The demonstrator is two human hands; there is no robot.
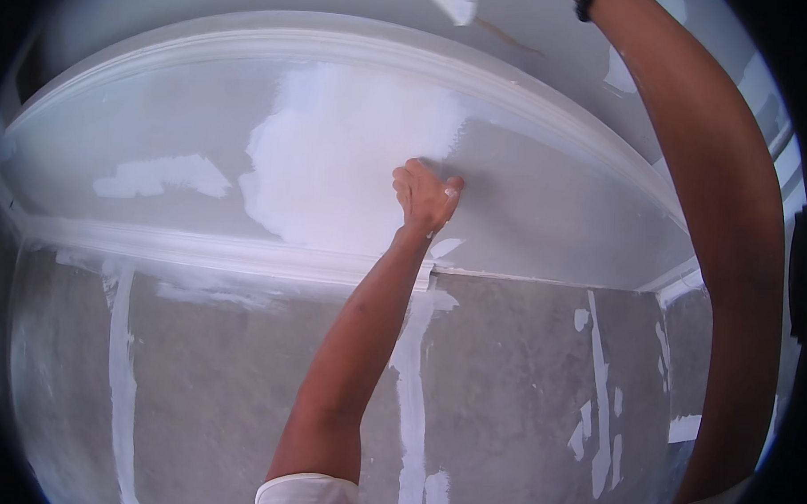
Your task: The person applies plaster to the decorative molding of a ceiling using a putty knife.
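My left hand (428, 198) reaches up to the pale grey panel (548, 181) framed by white moulding. It is at the lower right edge of a broad white patch of plaster (344, 161). Its fingers are bent and closed, with a white smear near the thumb. Whatever they may hold is hidden against the surface. My right arm (734, 210) rises along the right side, wearing a black band (585, 5) at the wrist. Its hand lies beyond the top edge, out of sight.
Curved white moulding (340, 38) arches above the panel, and a straight strip of moulding (199, 245) runs below it, ending near my left forearm. Underneath, a grey wall (239, 371) carries several vertical white plaster stripes (121, 384). A smaller white patch (164, 176) lies on the panel's left.
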